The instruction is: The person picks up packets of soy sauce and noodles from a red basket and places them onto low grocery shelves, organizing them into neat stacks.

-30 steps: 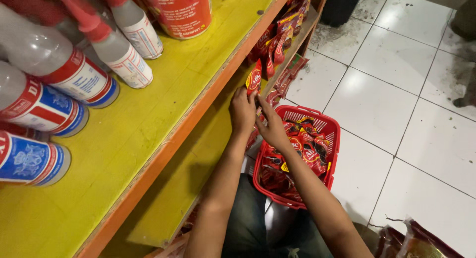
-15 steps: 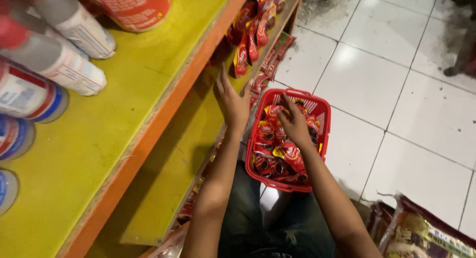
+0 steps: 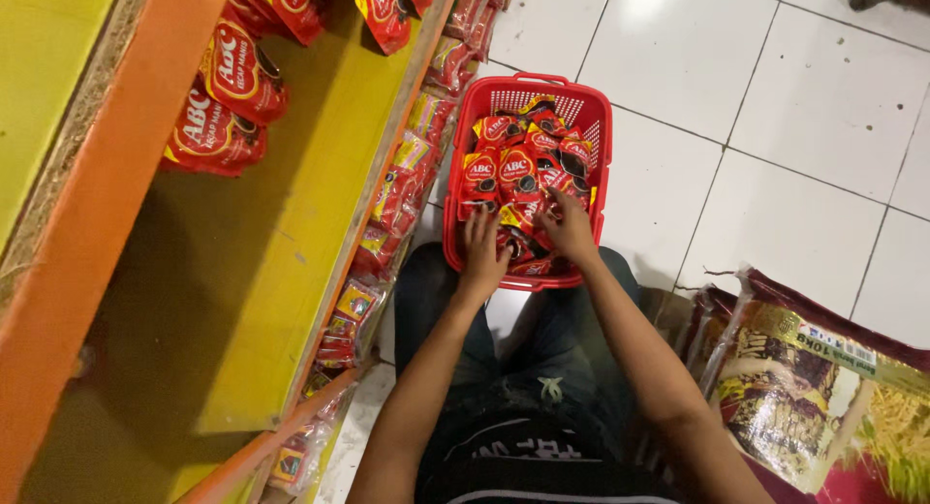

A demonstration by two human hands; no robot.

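Note:
A red plastic basket [image 3: 463,165] stands on the white tiled floor in front of my knees, filled with several red and black sauce pouches [image 3: 523,165]. My left hand [image 3: 481,247] reaches into the basket's near left side, fingers spread on the pouches. On the near right side my right hand [image 3: 569,229] rests with its fingers pressed onto a pouch. Whether either hand grips a pouch is hidden by the fingers.
A yellow shelf with an orange edge [image 3: 291,272] runs along my left, with red pouches [image 3: 228,97] lying at its far end. More small packets [image 3: 387,204] hang along the shelf front. A large printed sack [image 3: 823,388] lies at the lower right.
My left hand has come down from the shelf edge into the basket. My view has dropped from the bottle shelf to the lower shelf and basket. The right hand stays in the basket.

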